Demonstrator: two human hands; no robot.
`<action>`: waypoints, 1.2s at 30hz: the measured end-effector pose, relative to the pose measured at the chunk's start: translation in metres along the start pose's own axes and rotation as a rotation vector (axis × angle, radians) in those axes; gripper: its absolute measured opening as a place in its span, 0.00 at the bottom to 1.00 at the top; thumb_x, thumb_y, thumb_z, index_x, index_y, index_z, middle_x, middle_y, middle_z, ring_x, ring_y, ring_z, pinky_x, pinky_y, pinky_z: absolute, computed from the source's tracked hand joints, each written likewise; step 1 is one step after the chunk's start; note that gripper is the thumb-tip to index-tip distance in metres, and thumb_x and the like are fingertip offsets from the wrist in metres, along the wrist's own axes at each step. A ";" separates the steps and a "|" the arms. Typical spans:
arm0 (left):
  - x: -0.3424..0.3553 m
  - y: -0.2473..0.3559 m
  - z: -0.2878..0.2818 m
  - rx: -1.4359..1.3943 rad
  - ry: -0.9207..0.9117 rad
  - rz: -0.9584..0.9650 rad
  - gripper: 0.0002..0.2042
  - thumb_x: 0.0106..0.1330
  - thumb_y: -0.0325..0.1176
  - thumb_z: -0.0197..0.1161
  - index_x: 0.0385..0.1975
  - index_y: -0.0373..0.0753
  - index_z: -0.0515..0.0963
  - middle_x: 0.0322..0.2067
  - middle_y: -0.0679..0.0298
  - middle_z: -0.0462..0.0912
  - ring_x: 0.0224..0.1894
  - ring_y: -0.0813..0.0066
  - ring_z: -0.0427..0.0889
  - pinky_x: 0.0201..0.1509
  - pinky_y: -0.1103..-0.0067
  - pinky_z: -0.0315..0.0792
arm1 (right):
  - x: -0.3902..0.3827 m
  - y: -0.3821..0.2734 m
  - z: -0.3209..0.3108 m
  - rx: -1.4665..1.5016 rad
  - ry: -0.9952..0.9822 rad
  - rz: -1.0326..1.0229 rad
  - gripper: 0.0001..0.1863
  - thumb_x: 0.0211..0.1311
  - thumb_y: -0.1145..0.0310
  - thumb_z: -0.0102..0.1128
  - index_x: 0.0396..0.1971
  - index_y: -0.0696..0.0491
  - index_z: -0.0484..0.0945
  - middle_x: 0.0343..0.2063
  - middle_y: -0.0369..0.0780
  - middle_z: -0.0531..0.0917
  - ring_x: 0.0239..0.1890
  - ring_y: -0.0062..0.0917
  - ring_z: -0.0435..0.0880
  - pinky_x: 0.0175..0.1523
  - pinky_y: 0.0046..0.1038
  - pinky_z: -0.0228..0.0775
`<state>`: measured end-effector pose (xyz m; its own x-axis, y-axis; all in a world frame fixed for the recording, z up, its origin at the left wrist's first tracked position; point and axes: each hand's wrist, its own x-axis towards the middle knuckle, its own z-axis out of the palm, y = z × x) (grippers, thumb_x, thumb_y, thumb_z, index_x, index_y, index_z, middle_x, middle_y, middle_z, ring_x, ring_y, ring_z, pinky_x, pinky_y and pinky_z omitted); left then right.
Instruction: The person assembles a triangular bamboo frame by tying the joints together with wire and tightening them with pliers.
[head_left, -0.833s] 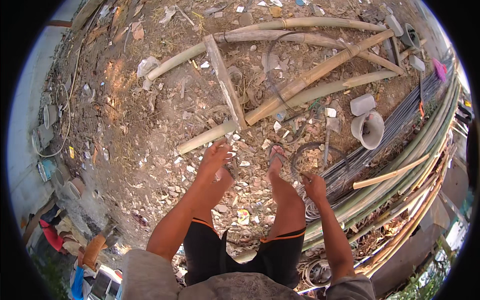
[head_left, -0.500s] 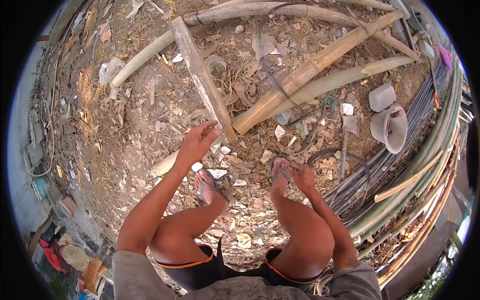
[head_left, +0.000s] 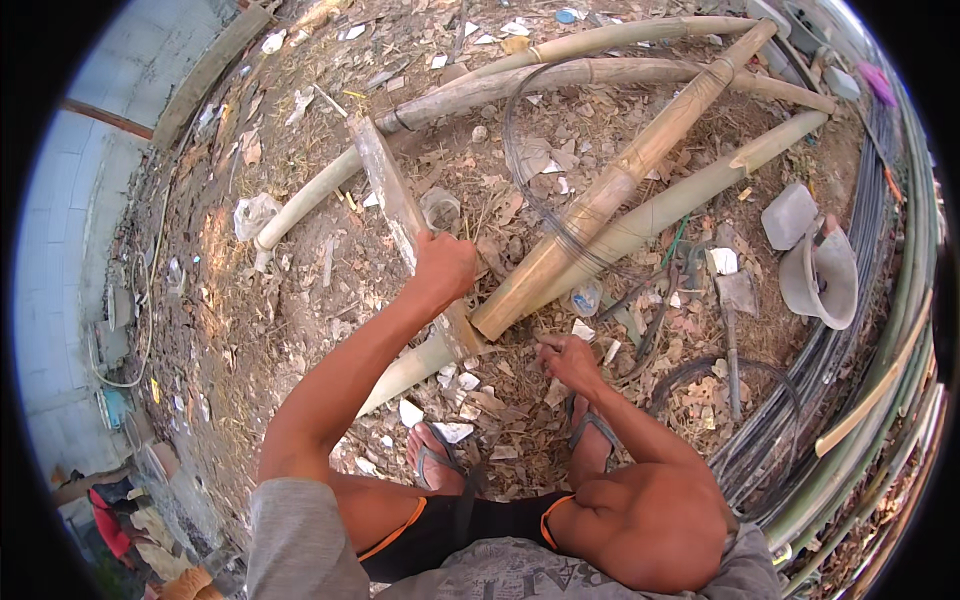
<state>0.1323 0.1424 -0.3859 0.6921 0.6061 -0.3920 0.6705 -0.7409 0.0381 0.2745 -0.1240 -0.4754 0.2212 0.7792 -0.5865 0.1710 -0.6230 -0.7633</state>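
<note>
Plainly, in the head view, the left hand [head_left: 445,266] has its fingers curled around a flat, weathered wooden plank with flaking whitish patches [head_left: 386,185], gripping it partway along. The plank's near end crosses a round, pale green bamboo pole [head_left: 680,205], and its far end crosses a curved, pale bamboo pole [head_left: 313,204]. Just right of the plank's near end lies a thick, tan bamboo pole [head_left: 625,180]. The right hand [head_left: 570,362] hovers near that same plank end, to its right, fingers bent close together; whether they pinch anything I cannot tell. Well right of the plank sits a grey plastic bucket [head_left: 838,283].
</note>
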 end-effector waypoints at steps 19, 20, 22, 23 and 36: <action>0.017 0.044 0.054 0.302 0.057 -0.293 0.12 0.70 0.36 0.59 0.35 0.48 0.92 0.36 0.63 0.93 0.51 0.61 0.82 0.63 0.59 0.56 | 0.029 0.008 0.018 -0.253 0.105 -0.271 0.14 0.69 0.66 0.63 0.50 0.52 0.91 0.34 0.49 0.91 0.38 0.47 0.91 0.47 0.43 0.82; 0.018 0.046 0.055 0.341 0.048 -0.283 0.12 0.70 0.36 0.60 0.36 0.49 0.93 0.38 0.64 0.93 0.52 0.62 0.81 0.63 0.59 0.56 | 0.030 0.010 0.017 -0.233 0.095 -0.280 0.14 0.70 0.66 0.63 0.50 0.51 0.91 0.35 0.49 0.91 0.39 0.47 0.91 0.48 0.44 0.82; 0.021 0.045 0.055 0.346 0.020 -0.294 0.12 0.70 0.36 0.60 0.37 0.48 0.93 0.38 0.64 0.93 0.55 0.61 0.79 0.63 0.59 0.56 | 0.029 0.012 0.019 -0.212 0.087 -0.287 0.14 0.70 0.65 0.63 0.50 0.51 0.91 0.36 0.49 0.91 0.40 0.48 0.91 0.49 0.44 0.82; 0.024 0.044 0.055 0.352 -0.007 -0.311 0.12 0.70 0.35 0.60 0.39 0.48 0.93 0.38 0.64 0.93 0.58 0.61 0.78 0.64 0.60 0.56 | 0.029 0.012 0.022 -0.206 0.081 -0.304 0.14 0.70 0.65 0.64 0.50 0.51 0.91 0.37 0.49 0.91 0.40 0.48 0.91 0.49 0.44 0.82; -0.008 0.051 0.028 -0.634 0.291 -0.334 0.12 0.63 0.36 0.72 0.34 0.30 0.85 0.30 0.45 0.88 0.33 0.45 0.88 0.35 0.60 0.77 | 0.020 -0.016 0.004 -0.163 0.032 -0.081 0.19 0.64 0.62 0.66 0.49 0.56 0.90 0.37 0.56 0.90 0.43 0.54 0.90 0.54 0.47 0.81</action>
<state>0.1536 0.0913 -0.4070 0.4101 0.8848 -0.2215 0.8201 -0.2515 0.5139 0.2722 -0.0982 -0.4760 0.2300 0.8264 -0.5140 0.3426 -0.5631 -0.7520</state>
